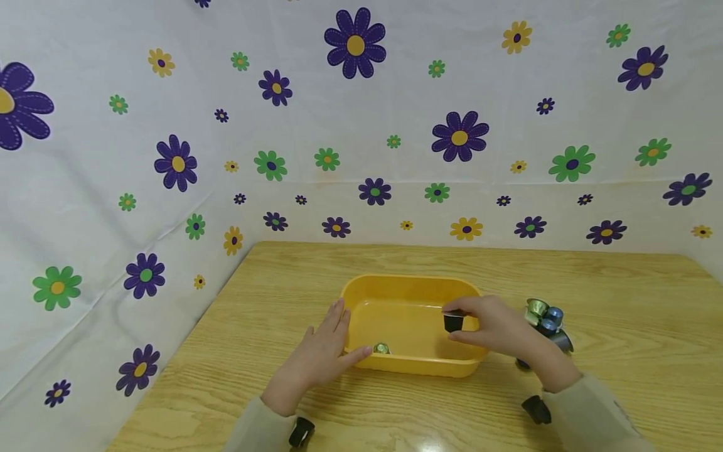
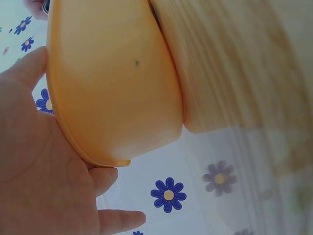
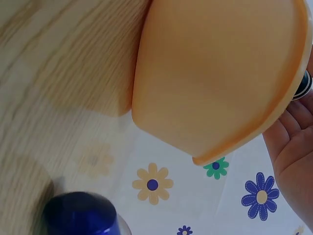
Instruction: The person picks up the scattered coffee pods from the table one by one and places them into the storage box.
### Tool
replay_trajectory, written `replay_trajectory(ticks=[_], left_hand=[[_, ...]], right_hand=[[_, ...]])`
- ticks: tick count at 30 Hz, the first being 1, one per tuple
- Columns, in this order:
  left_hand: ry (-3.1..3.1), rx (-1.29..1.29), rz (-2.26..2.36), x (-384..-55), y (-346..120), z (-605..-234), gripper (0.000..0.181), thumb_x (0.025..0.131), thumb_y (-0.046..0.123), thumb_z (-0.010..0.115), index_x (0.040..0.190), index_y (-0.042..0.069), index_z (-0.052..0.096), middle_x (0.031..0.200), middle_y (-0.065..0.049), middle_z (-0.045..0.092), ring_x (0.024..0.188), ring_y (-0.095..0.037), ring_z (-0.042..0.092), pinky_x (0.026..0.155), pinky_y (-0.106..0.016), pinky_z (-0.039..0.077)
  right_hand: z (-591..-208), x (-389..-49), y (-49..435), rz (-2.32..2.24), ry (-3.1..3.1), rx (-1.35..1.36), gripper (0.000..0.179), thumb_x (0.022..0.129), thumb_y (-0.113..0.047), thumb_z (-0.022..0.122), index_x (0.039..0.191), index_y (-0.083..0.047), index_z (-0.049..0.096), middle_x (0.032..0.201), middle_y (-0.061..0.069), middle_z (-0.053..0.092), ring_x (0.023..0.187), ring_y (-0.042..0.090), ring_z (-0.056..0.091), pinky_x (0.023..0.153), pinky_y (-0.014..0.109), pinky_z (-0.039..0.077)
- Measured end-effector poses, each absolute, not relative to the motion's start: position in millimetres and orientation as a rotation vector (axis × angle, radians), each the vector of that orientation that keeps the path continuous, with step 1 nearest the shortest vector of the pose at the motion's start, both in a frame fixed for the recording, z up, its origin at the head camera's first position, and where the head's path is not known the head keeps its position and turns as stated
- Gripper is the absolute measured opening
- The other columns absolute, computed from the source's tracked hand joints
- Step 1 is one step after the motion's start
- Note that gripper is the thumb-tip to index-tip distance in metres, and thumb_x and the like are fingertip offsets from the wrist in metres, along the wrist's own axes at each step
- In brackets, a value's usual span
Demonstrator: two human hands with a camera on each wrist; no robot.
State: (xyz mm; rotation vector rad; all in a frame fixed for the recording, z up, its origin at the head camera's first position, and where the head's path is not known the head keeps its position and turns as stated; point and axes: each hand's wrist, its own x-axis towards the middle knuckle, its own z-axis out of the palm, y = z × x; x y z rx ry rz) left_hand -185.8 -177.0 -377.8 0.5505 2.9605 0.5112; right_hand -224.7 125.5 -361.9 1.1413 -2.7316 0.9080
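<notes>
Currently I'm pinching a black coffee capsule in my right hand, wide rim facing up, long axis nearly upright, near the right edge of the yellow tray; my straight-fingered left hand is resting on its left edge.

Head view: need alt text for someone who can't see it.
Right hand pinches a dark capsule over a yellow tray; left hand touches the tray's left end. A greenish capsule lies inside; more capsules sit on the wooden table.

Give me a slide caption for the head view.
Right grip pinches a dark capsule over a yellow tray that the left grip touches.
</notes>
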Motion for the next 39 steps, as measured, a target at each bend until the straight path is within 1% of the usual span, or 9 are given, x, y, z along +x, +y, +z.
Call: replay_trajectory(ticks=[4, 15, 23, 29, 39], left_hand=[[2.957, 0.550, 0.511, -186, -177, -378, 0.087, 0.085, 0.061, 0.036, 0.139, -0.004, 0.018, 0.146, -0.016, 0.001, 0.132, -0.027, 0.003, 0.095, -0.059, 0.018], [2.962, 0.553, 0.500, -186, -177, -379, 0.087, 0.085, 0.061, 0.036, 0.139, -0.004, 0.018, 0.146, -0.015, 0.002, 0.132, -0.027, 0.005, 0.095, -0.059, 0.018], [2.968, 0.549, 0.500, -186, -176, -378, 0.086, 0.085, 0.060, 0.037, 0.138, -0.005, 0.018, 0.146, -0.016, 0.003, 0.132, -0.027, 0.005, 0.095, -0.059, 0.019], [2.965, 0.556, 0.496, -186, -177, -377, 0.086, 0.085, 0.061, 0.036, 0.138, -0.005, 0.019, 0.146, -0.016, 0.003, 0.132, -0.027, 0.005, 0.095, -0.059, 0.019], [2.963, 0.549, 0.486, -186, -177, -378, 0.086, 0.085, 0.060, 0.036, 0.138, -0.004, 0.018, 0.146, -0.016, 0.002, 0.132, -0.027, 0.005, 0.095, -0.059, 0.018]], right_hand=[[-363, -226, 122, 0.913, -2.732, 1.172, 0.035, 0.076, -0.014, 0.070, 0.107, -0.001, 0.060, 0.095, 0.003, 0.063, 0.083, 0.014, 0.058, 0.070, 0.032, 0.049], [-362, -226, 112, 0.916, -2.727, 1.233, 0.033, 0.077, -0.014, 0.069, 0.106, -0.001, 0.061, 0.097, 0.004, 0.062, 0.085, 0.014, 0.058, 0.071, 0.032, 0.049], [-361, -225, 105, 0.915, -2.704, 1.277, 0.032, 0.078, -0.015, 0.068, 0.106, 0.000, 0.060, 0.099, 0.006, 0.063, 0.087, 0.017, 0.058, 0.072, 0.033, 0.049], [-360, -225, 101, 0.893, -2.718, 1.284, 0.033, 0.078, -0.016, 0.068, 0.106, 0.000, 0.060, 0.100, 0.006, 0.062, 0.088, 0.016, 0.059, 0.073, 0.033, 0.049], [-362, -226, 94, 0.865, -2.701, 1.300, 0.033, 0.077, -0.015, 0.069, 0.105, -0.001, 0.061, 0.098, 0.004, 0.063, 0.085, 0.014, 0.058, 0.073, 0.031, 0.049]])
